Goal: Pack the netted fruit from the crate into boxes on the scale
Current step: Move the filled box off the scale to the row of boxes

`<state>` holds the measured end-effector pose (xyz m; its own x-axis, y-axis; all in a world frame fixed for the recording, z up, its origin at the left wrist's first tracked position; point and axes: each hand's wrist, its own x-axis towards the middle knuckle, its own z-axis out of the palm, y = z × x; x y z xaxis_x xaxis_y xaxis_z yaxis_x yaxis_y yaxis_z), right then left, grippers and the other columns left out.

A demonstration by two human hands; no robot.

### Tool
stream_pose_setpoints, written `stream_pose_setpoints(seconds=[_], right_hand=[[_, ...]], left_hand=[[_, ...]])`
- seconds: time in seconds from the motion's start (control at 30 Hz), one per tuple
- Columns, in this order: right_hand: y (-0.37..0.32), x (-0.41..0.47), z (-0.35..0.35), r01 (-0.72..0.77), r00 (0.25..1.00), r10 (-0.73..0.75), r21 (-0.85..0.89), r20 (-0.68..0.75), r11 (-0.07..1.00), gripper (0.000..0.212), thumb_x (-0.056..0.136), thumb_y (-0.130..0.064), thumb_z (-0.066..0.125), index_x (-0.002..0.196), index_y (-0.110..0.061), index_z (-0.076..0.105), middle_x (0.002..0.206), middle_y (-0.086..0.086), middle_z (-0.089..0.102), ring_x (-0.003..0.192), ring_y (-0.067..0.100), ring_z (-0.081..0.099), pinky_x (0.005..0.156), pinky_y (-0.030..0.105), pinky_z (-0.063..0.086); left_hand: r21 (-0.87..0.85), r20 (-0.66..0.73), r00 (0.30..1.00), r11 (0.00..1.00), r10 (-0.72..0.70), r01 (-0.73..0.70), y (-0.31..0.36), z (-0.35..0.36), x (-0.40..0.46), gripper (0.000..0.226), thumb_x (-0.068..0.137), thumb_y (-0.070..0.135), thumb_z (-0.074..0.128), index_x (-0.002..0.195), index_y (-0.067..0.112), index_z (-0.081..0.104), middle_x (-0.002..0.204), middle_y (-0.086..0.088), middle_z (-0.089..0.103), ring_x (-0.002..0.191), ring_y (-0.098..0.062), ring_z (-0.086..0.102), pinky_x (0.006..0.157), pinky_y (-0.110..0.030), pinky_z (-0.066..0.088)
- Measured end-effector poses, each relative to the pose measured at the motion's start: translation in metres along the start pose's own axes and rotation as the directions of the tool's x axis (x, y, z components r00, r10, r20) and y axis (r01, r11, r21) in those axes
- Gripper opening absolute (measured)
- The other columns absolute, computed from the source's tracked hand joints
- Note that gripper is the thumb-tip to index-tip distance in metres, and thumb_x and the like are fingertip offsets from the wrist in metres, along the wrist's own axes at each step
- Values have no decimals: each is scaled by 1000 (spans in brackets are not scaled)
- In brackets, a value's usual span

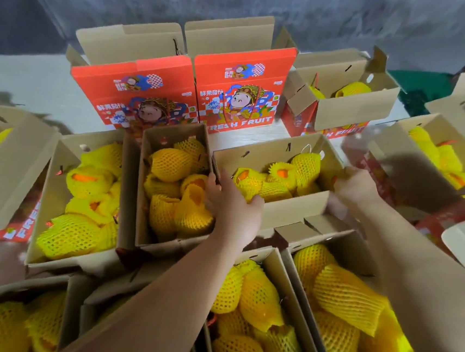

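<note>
My left hand (231,204) reaches into the half-filled cardboard box (293,207) and its grip curls around a yellow netted fruit (249,184) there. My right hand (356,186) is blurred at the box's right end; I cannot tell its grip.

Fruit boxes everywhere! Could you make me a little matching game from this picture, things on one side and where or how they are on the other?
Things:
1. left hand
2. right hand
3. two red printed boxes
4. netted fruit

Places or states:
A. standing upright at the back, side by side
B. wrapped in yellow foam mesh, lying in an open cardboard box
C. gripping the near left corner of the middle box
D. holding the right end of that same box

Pairs: 1-C, 2-D, 3-A, 4-B
</note>
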<state>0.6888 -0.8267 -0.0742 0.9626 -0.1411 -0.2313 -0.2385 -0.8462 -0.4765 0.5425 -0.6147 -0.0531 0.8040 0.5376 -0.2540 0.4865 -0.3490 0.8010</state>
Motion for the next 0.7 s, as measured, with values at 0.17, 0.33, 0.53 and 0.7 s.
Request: stream_pose_setpoints(seconds=[0.17,0.33,0.53,0.7], right_hand=[[17,-22,-3,-35,999,36,159,-6,987,31,97,-2,58,128,-5,63,102,15,62,98,31,62,78,30,43],[33,-50,-6,-136,990,126,227,58,964,45,101,5,52,146,1,47,118,28,59,89,30,55,48,12,39],[39,-53,-5,-256,962,231,183,148,949,33,106,-6,50,136,7,56,132,35,58,121,45,57,76,30,36],[50,-54,-7,-238,971,225,199,83,951,41,109,-21,51,141,6,54,142,31,54,129,47,52,97,44,44]], left_hand=[[91,-9,989,985,146,-145,-17,10,-15,85,105,16,57,168,23,1,175,-2,-4,161,-30,-7,124,-31,-7],[81,57,970,967,237,-241,-28,10,-21,95,104,12,58,166,21,-13,175,-8,-12,161,-27,-10,121,-26,-2],[113,-56,945,943,322,-314,-31,4,-28,80,102,3,55,168,13,10,172,-5,24,153,-24,29,124,-30,26],[196,-21,944,927,329,-319,-35,2,-34,82,101,13,60,168,14,12,146,-11,40,142,-25,40,114,-33,45]])
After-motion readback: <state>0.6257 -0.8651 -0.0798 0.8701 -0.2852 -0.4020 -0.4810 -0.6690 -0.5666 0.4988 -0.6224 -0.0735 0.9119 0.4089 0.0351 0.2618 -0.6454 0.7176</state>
